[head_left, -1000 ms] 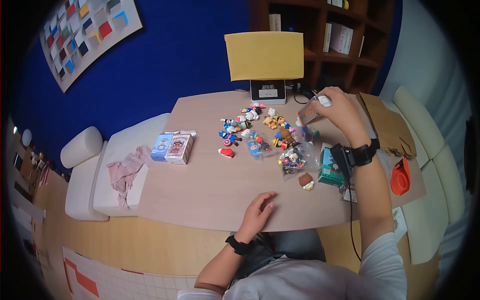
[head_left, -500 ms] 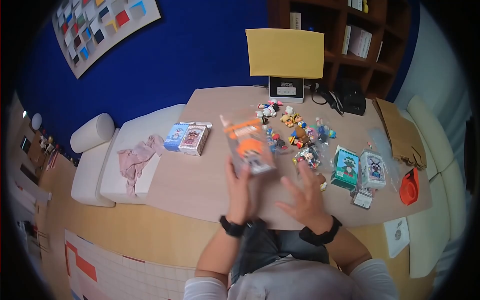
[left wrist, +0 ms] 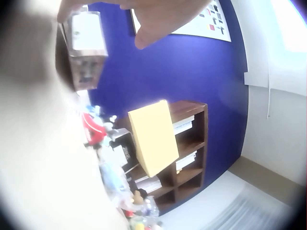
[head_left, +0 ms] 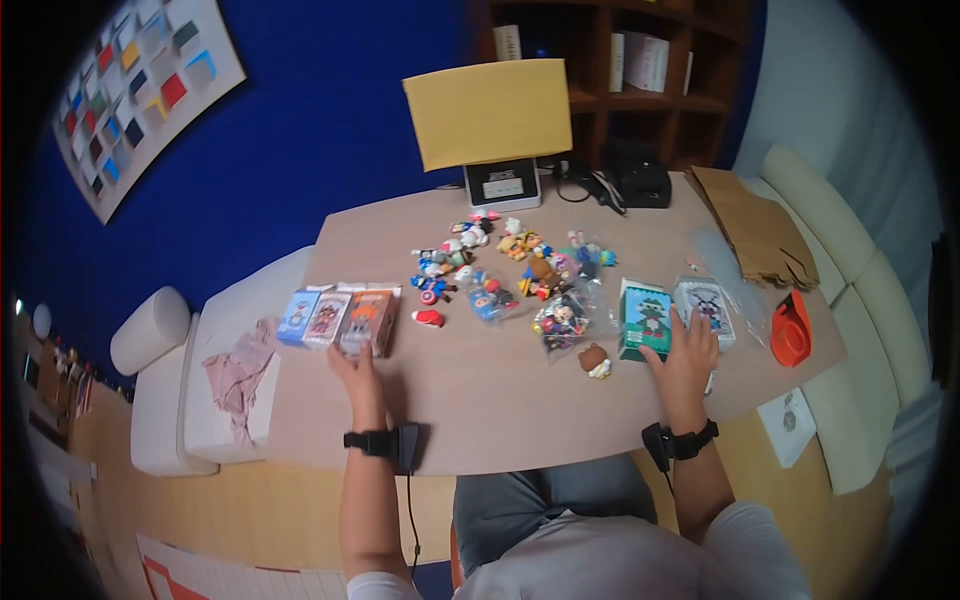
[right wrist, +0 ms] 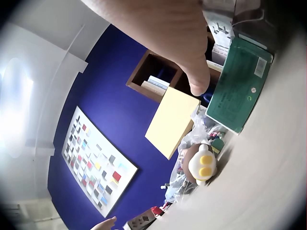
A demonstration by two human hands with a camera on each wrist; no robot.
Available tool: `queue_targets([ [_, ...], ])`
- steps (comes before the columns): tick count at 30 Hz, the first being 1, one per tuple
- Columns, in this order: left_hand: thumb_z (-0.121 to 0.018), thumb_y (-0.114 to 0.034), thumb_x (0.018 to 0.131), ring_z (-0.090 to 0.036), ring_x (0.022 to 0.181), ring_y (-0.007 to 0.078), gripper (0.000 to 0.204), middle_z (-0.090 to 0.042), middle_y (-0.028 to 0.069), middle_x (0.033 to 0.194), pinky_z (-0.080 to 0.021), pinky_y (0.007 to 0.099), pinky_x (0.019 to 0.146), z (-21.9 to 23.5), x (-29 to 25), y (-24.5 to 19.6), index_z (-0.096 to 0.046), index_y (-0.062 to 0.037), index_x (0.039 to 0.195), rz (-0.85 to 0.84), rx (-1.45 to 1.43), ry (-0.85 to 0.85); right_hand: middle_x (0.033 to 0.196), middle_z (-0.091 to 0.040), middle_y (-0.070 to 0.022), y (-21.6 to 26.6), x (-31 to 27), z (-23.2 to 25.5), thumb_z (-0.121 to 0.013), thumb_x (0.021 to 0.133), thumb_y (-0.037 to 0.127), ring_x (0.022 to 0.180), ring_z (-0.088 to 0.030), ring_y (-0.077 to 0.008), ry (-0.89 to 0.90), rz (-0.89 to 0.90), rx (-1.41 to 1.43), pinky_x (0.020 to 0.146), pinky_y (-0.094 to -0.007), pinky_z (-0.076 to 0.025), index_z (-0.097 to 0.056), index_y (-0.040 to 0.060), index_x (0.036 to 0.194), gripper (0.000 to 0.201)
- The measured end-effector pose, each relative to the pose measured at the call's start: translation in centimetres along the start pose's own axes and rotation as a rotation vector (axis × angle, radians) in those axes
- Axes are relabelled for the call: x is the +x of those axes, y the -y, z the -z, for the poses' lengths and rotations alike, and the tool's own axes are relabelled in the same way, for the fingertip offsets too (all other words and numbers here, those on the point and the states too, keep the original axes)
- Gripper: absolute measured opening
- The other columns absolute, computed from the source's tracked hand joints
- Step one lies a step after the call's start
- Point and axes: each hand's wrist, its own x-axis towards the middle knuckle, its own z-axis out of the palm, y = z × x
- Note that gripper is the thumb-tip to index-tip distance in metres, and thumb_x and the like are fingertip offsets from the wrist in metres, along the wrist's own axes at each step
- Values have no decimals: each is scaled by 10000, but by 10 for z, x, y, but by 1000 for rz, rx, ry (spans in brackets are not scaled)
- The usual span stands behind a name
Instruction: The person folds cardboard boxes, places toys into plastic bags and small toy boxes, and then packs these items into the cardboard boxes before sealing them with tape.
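Set down since half a second ago, when it hung above the tabletop, a box with an orange print (head_left: 367,318) now sits at the right end of a row on the left part of a pale table (head_left: 470,410), beside a brown-toned box (head_left: 327,318) and a blue box (head_left: 298,316). The person's left hand (head_left: 360,385) is at its near edge, fingers loosely parted and not wrapped round it; whether the fingertips touch it is hard to make out, and the left wrist view cuts the hand off at the top. The right hand (head_left: 688,365) has swung across to the table's right part, fingers spread over a green box (head_left: 645,318) and a white box (head_left: 705,305), partly covering both. It is open, with no hold to be seen, though contact cannot be told. A pale item (head_left: 710,382) shows only as a sliver beside that hand. Between the hands lie toy figures (head_left: 540,270), some blurred inside clear bags (head_left: 562,322), with a brown-headed figure (head_left: 594,361) just left of the green box.
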Motion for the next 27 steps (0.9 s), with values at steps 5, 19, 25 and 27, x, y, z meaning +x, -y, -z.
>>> queue_targets([
  [5,-531,-176,884,-164,1335,282,647,-139,167,1424,-191,364,1071,-4,-58,-66,-169,15,1386,87,-205,109,1288,-414,-237,-14,3,1,-739,667,361,1219,-356,-400,-82,-113,-79,984,-539,-267,-459,87,1260,711],
  [19,-502,-40,865,-427,1191,221,480,-378,89,1350,-373,334,957,-43,-159,-107,-351,-68,1320,38,-452,645,1211,-493,-157,23,49,68,-718,638,202,1108,-442,-332,61,311,467,956,-411,-344,-609,72,1054,449],
  [25,-511,-14,851,-484,1115,213,286,-472,109,1243,-391,305,942,-56,-178,-81,-486,-6,1135,-182,-201,580,1074,-575,-99,84,138,56,-692,641,273,1042,-475,-305,89,539,372,898,-400,-368,-670,97,925,335],
  [27,-504,-7,854,-502,1091,210,266,-494,102,1208,-399,301,933,-56,-178,-77,-498,-3,1121,-101,-326,565,1013,-600,-91,94,159,52,-682,643,292,1029,-479,-294,458,516,383,875,-406,-370,-685,96,875,304],
])
